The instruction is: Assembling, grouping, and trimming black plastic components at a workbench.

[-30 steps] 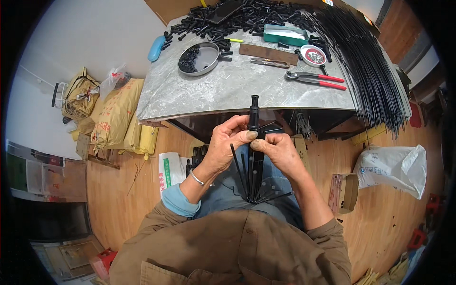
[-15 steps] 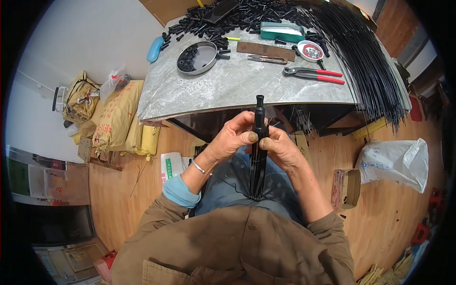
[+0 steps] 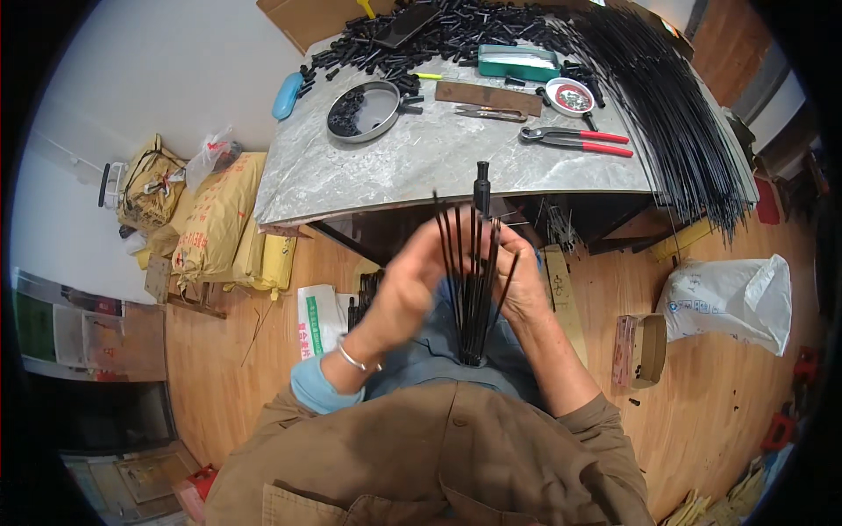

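In front of my lap stands a bundle of thin black rods (image 3: 474,324), their near ends spread like a fan. A black stepped tube (image 3: 481,188) sticks up beyond the rods, at the table's front edge. My right hand (image 3: 524,279) is closed at the right side of the tube and rods, its fingers partly behind them. My left hand (image 3: 410,280) is at the left of the fan, smeared by motion. Its fingers pass behind the rods, so their grip is hidden.
The grey table (image 3: 421,167) ahead carries red-handled pincers (image 3: 574,140), scissors (image 3: 491,114), a round pan (image 3: 364,112) and a heap of black fittings (image 3: 474,22). Long black rods (image 3: 675,123) overhang its right edge. Yellow sacks (image 3: 215,219) stand left; a white sack (image 3: 728,302) and small box (image 3: 638,351) lie right.
The rods, upright and close together before, are now fanned out in front of the tube. My left hand has moved from its thumb grip on the tube to the left and blurs.
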Action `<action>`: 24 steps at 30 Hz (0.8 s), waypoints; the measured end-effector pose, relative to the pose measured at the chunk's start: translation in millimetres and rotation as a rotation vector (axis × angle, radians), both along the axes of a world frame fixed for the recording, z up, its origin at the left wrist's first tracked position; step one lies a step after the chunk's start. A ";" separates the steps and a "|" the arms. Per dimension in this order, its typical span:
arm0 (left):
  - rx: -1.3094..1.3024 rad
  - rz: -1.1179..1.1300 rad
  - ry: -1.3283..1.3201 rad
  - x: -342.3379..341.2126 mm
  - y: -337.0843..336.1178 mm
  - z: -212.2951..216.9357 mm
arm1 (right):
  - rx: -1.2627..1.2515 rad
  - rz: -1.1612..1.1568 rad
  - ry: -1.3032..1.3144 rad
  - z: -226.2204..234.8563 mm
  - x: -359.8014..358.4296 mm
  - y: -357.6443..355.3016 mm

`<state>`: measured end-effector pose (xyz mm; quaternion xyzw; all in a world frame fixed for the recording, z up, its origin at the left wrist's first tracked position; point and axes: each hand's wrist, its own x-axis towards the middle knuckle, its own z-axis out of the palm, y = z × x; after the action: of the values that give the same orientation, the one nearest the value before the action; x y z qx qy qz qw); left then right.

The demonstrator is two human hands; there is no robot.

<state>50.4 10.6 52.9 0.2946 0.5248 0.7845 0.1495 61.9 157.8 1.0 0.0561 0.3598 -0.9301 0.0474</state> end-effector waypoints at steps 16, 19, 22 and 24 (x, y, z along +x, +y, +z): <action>-0.416 0.372 -0.160 -24.1 8.1 -3.6 | 0.571 -0.496 0.237 -7.8 -4.9 -39.1; -0.484 0.395 -0.124 -22.5 7.1 -1.9 | 0.704 -0.522 0.274 -2.9 -2.5 -36.8; -0.514 0.400 -0.083 -19.7 10.6 -0.4 | 0.783 -0.496 0.296 4.1 3.3 -29.2; -0.448 0.430 -0.047 -17.9 9.2 -3.6 | 0.803 -0.468 0.307 11.0 5.4 -21.2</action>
<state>32.5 19.8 49.4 0.1184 0.7315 0.6693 0.0534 67.3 136.6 12.0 0.0114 0.6707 -0.7011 -0.2418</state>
